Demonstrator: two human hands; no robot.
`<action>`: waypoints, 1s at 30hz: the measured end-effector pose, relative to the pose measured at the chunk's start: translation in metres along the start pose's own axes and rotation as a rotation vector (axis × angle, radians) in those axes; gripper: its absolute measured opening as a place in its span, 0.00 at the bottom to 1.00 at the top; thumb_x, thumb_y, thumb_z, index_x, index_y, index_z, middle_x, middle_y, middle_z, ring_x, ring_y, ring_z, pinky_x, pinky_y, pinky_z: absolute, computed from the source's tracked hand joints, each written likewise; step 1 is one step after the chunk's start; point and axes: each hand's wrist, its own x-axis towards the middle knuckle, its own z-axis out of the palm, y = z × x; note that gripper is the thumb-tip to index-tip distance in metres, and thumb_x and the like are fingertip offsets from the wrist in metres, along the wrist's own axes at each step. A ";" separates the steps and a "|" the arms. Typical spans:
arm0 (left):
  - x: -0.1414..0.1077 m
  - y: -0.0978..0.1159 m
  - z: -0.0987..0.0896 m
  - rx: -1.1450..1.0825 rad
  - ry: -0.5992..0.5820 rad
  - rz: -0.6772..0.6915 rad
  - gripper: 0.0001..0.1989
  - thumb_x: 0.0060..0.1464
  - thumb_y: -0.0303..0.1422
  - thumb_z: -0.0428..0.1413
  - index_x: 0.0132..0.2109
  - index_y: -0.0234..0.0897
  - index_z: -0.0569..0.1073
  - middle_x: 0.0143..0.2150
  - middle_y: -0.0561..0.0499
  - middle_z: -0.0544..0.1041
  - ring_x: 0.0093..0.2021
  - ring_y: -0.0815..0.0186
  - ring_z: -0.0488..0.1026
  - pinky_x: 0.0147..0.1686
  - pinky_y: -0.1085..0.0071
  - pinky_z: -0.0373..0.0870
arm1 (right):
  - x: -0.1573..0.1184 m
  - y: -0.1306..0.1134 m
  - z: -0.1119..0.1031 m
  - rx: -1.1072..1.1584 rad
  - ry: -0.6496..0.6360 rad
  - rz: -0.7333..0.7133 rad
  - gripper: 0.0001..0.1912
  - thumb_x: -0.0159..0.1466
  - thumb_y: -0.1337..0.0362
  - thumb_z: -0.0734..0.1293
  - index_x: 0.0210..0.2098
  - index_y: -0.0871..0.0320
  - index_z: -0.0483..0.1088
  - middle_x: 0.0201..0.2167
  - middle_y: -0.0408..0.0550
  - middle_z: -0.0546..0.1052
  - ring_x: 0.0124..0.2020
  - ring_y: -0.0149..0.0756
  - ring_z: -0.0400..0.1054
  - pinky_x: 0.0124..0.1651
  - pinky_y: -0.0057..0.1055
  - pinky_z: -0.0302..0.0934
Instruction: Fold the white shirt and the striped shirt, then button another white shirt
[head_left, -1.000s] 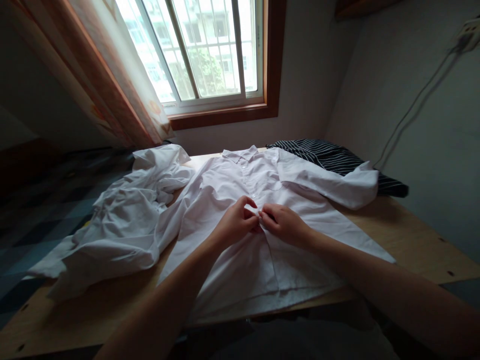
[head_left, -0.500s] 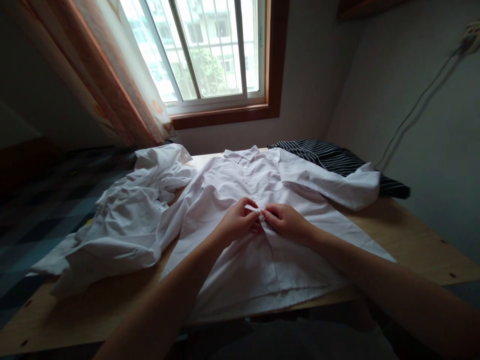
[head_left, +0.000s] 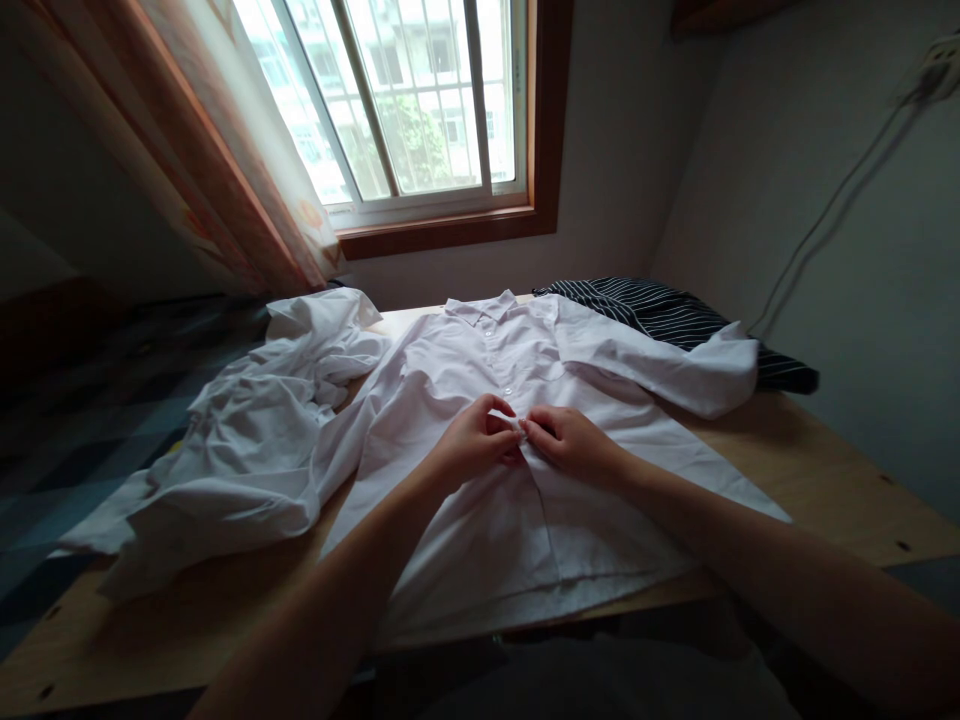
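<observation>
A white button-up shirt (head_left: 465, 370) lies spread front side up, its collar toward the window and its hem toward me. Both hands meet at the middle of its front placket. My left hand (head_left: 480, 437) pinches the placket cloth from the left, fingers curled. From the right, my right hand (head_left: 570, 440) pinches the same spot, fingertips nearly touching those of the left. The button there, if any, is hidden by the fingers. Above the hands, small buttons show closed along the placket; below them the front edges part slightly.
A crumpled white garment (head_left: 247, 430) lies left of the shirt on the wooden table (head_left: 840, 470). A black striped garment (head_left: 660, 315) lies at the back right, partly under a sleeve. Dark checked fabric (head_left: 82, 400) spreads at far left. Behind are a window (head_left: 420, 110) and a curtain (head_left: 187, 130).
The fingertips have shifted slightly at the placket, and the bit of cloth bunched between them shows less. Both hands stay in nearly the same place.
</observation>
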 end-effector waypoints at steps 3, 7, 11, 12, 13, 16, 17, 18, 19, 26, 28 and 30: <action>-0.001 0.002 -0.001 -0.014 -0.019 -0.019 0.17 0.46 0.26 0.64 0.39 0.35 0.64 0.24 0.55 0.77 0.24 0.72 0.75 0.26 0.76 0.73 | 0.000 0.001 -0.001 0.040 0.001 0.011 0.14 0.67 0.62 0.58 0.25 0.58 0.62 0.22 0.41 0.68 0.26 0.30 0.60 0.30 0.28 0.48; -0.001 0.001 -0.001 0.007 -0.025 -0.017 0.17 0.47 0.27 0.64 0.39 0.35 0.63 0.24 0.55 0.77 0.24 0.71 0.75 0.26 0.76 0.73 | 0.001 0.002 -0.001 0.096 -0.007 0.021 0.15 0.67 0.61 0.59 0.24 0.58 0.62 0.21 0.40 0.66 0.25 0.29 0.59 0.30 0.28 0.49; 0.000 -0.003 -0.003 0.058 -0.031 0.014 0.19 0.47 0.30 0.66 0.39 0.36 0.63 0.22 0.57 0.76 0.22 0.70 0.75 0.25 0.75 0.73 | 0.000 0.002 0.000 0.098 -0.014 0.015 0.16 0.67 0.60 0.58 0.24 0.58 0.63 0.21 0.40 0.67 0.24 0.29 0.58 0.29 0.27 0.49; 0.000 -0.003 -0.004 0.085 -0.035 0.007 0.19 0.47 0.31 0.65 0.39 0.37 0.62 0.22 0.57 0.76 0.21 0.70 0.75 0.24 0.75 0.73 | 0.000 0.002 0.000 0.088 -0.016 0.016 0.16 0.67 0.61 0.59 0.24 0.58 0.64 0.21 0.40 0.67 0.24 0.29 0.58 0.29 0.27 0.49; 0.000 -0.003 -0.005 0.121 -0.045 -0.006 0.18 0.48 0.31 0.65 0.39 0.37 0.62 0.22 0.57 0.76 0.21 0.69 0.74 0.22 0.75 0.72 | 0.000 0.002 0.000 0.074 -0.025 0.019 0.16 0.67 0.61 0.59 0.25 0.59 0.65 0.21 0.40 0.68 0.25 0.29 0.59 0.29 0.27 0.48; -0.003 0.000 -0.013 0.271 -0.076 -0.029 0.15 0.50 0.33 0.63 0.39 0.36 0.64 0.23 0.56 0.76 0.19 0.70 0.73 0.18 0.78 0.68 | -0.001 0.003 -0.003 0.031 -0.082 0.029 0.15 0.66 0.62 0.60 0.26 0.60 0.69 0.23 0.43 0.72 0.26 0.30 0.62 0.29 0.27 0.49; -0.004 0.002 -0.016 0.336 -0.073 -0.018 0.13 0.51 0.33 0.62 0.38 0.36 0.65 0.22 0.56 0.75 0.18 0.70 0.72 0.17 0.79 0.67 | -0.001 0.003 -0.006 0.016 -0.092 0.031 0.14 0.66 0.62 0.60 0.26 0.60 0.70 0.23 0.43 0.73 0.26 0.30 0.63 0.30 0.27 0.49; -0.006 0.005 -0.019 0.413 -0.070 0.002 0.11 0.51 0.32 0.61 0.38 0.36 0.67 0.22 0.56 0.75 0.18 0.71 0.72 0.17 0.79 0.66 | -0.001 0.003 -0.010 0.002 -0.093 0.031 0.14 0.66 0.62 0.61 0.26 0.60 0.71 0.24 0.44 0.73 0.26 0.30 0.63 0.30 0.27 0.50; -0.009 0.009 -0.022 0.504 -0.074 0.026 0.08 0.52 0.32 0.60 0.37 0.35 0.69 0.22 0.56 0.74 0.19 0.71 0.71 0.17 0.79 0.65 | -0.001 0.003 -0.014 -0.011 -0.089 0.028 0.14 0.66 0.63 0.61 0.26 0.60 0.71 0.24 0.44 0.74 0.26 0.30 0.63 0.30 0.27 0.50; -0.047 0.039 -0.012 1.149 -0.369 0.294 0.06 0.54 0.27 0.57 0.33 0.36 0.79 0.30 0.52 0.79 0.30 0.67 0.75 0.34 0.73 0.68 | -0.008 -0.017 -0.053 -0.031 -0.361 -0.044 0.08 0.63 0.62 0.66 0.35 0.59 0.75 0.29 0.45 0.77 0.29 0.31 0.67 0.31 0.26 0.56; -0.062 0.040 0.000 1.245 -0.385 0.312 0.05 0.55 0.29 0.59 0.37 0.39 0.80 0.34 0.51 0.79 0.35 0.64 0.75 0.39 0.69 0.69 | -0.016 -0.026 -0.060 -0.057 -0.541 -0.068 0.06 0.62 0.64 0.66 0.35 0.58 0.76 0.30 0.44 0.78 0.29 0.31 0.68 0.31 0.26 0.57; -0.076 0.035 0.011 1.310 -0.392 0.343 0.08 0.53 0.33 0.62 0.41 0.39 0.79 0.40 0.48 0.79 0.42 0.60 0.75 0.44 0.66 0.70 | -0.027 -0.036 -0.062 -0.117 -0.666 -0.082 0.05 0.61 0.66 0.67 0.36 0.57 0.76 0.32 0.44 0.78 0.32 0.32 0.70 0.33 0.26 0.59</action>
